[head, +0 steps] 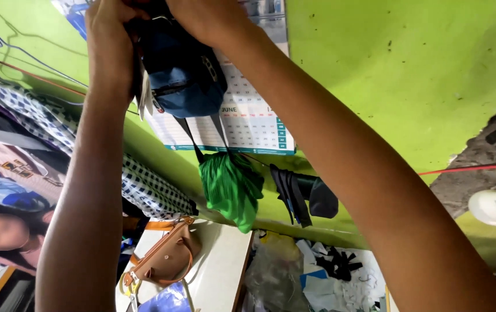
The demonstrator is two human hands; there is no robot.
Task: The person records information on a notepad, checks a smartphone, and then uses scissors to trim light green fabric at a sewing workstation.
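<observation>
Both my arms reach up to the green wall. My left hand [109, 40] and my right hand [204, 17] grip the top of a blue denim bag [181, 75] held against a wall calendar [248, 121]. The bag's dark straps hang down below it. My fingers are partly cut off by the top edge of the view.
A green cloth [230, 185] and dark fabric [305, 196] hang on the wall below the calendar. A black-and-white checked garment [144, 185] hangs at left. A tan handbag [164, 260] lies on a white counter [225, 266]. Plastic and scraps [311, 277] are piled at right; a white bulb [493, 207] is at far right.
</observation>
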